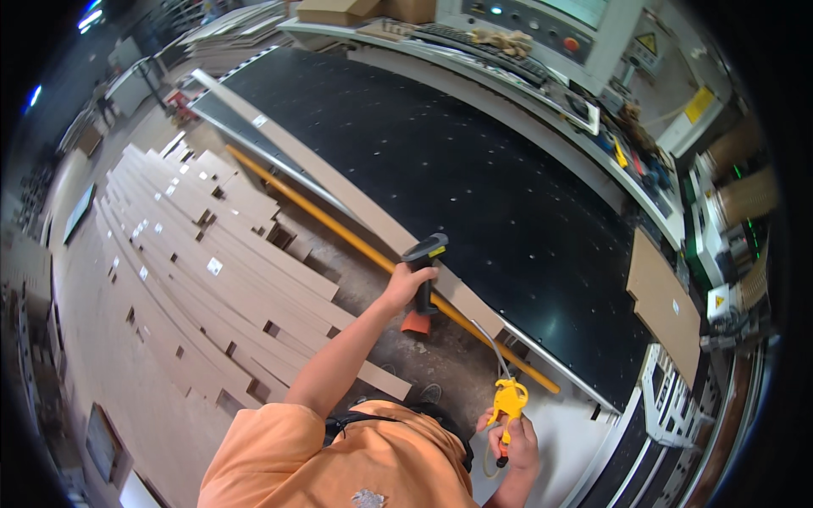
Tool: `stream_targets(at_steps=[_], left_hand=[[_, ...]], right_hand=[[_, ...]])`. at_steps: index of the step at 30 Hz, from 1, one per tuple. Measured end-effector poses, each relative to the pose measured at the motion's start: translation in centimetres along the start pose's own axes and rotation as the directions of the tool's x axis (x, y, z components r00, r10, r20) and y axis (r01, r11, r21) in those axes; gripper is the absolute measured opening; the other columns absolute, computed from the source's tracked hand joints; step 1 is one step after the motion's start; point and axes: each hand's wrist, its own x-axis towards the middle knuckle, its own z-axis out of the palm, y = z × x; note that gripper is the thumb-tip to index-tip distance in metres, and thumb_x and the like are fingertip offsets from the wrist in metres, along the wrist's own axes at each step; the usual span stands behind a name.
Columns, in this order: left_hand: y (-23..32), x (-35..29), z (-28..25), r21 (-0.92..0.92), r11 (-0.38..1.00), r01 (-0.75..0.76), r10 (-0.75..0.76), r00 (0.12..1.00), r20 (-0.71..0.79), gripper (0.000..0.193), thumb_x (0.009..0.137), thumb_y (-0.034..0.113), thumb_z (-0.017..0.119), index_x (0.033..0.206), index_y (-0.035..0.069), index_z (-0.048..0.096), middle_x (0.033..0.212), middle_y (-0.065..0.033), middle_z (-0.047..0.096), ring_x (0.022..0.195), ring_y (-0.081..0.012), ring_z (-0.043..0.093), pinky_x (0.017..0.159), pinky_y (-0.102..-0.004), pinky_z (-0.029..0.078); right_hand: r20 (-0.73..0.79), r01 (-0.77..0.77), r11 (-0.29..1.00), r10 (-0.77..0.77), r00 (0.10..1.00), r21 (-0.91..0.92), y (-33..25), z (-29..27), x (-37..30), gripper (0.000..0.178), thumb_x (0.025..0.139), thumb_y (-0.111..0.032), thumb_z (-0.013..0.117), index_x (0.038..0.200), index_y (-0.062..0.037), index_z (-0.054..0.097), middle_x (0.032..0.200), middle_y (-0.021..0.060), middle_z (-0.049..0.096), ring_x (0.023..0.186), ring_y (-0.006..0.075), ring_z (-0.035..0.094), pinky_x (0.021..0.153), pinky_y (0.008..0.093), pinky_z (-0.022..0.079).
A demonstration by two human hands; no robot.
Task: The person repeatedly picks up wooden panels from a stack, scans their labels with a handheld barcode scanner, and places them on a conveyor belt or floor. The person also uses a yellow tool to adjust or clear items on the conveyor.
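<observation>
Fingers wrapped, left hand (406,285) round the scanner (424,249) and right hand (519,444) round the yellow air gun (510,398), steady your aim beyond them.

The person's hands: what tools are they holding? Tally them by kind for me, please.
Dark handheld scanner, in the left hand: 1
Yellow air gun, in the right hand: 1
Total: 2
</observation>
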Motion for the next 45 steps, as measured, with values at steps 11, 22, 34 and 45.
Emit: stream_targets(at_steps=[11,22,34,45], left_hand=[[-1.0,0.5,-0.5,-0.088,0.996,-0.009,0.015,0.998,0.069,0.026,0.084,0.022,0.073,0.099,0.002,0.065,0.083,-0.0042,0.063,0.075,-0.0137,0.059,0.071,-0.0286,0.05],[-1.3,-0.1,-0.4,-0.014,0.998,0.062,-0.061,0.998,0.009,0.024,0.085,0.022,0.073,0.098,0.003,0.066,0.083,-0.003,0.063,0.074,-0.013,0.058,0.068,-0.029,0.049],[-1.3,0.0,-0.4,0.02,0.999,-0.025,0.026,0.998,-0.055,0.025,0.08,0.02,0.074,0.095,0.001,0.066,0.081,-0.0042,0.063,0.071,-0.0127,0.06,0.064,-0.0297,0.051],[0.3,-1.5,-0.6,0.063,0.997,0.045,-0.043,0.998,-0.034,0.032,0.083,0.023,0.074,0.099,-0.003,0.065,0.083,-0.0046,0.063,0.074,-0.013,0.06,0.067,-0.0286,0.049]], right_hand=[[0.289,-0.315,0.835,0.47,0.834,-0.451,-0.7,-2.9,-0.8,0.045,0.107,-0.038,0.043,0.117,0.0013,0.064,0.063,-0.0011,0.056,0.048,0.0059,0.044,0.052,0.0206,0.039],[0.273,-0.248,0.948,0.296,0.915,-0.198,-1.3,-5.3,-2.8,0.05,0.105,-0.042,0.048,0.123,0.0033,0.057,0.102,0.0148,0.068,0.051,0.0086,0.049,0.05,0.0225,0.041],[0.233,-0.364,0.723,0.581,0.78,-0.587,-4.8,-4.6,-3.6,0.032,0.103,-0.028,0.049,0.116,-0.0054,0.068,0.072,-0.002,0.059,0.054,0.0046,0.048,0.054,0.0225,0.042],[0.074,-0.225,0.917,0.263,0.962,-0.329,-2.5,-6.1,-2.5,0.04,0.108,-0.033,0.04,0.127,-0.0024,0.057,0.094,0.0042,0.064,0.05,0.0065,0.046,0.05,0.0217,0.04]])
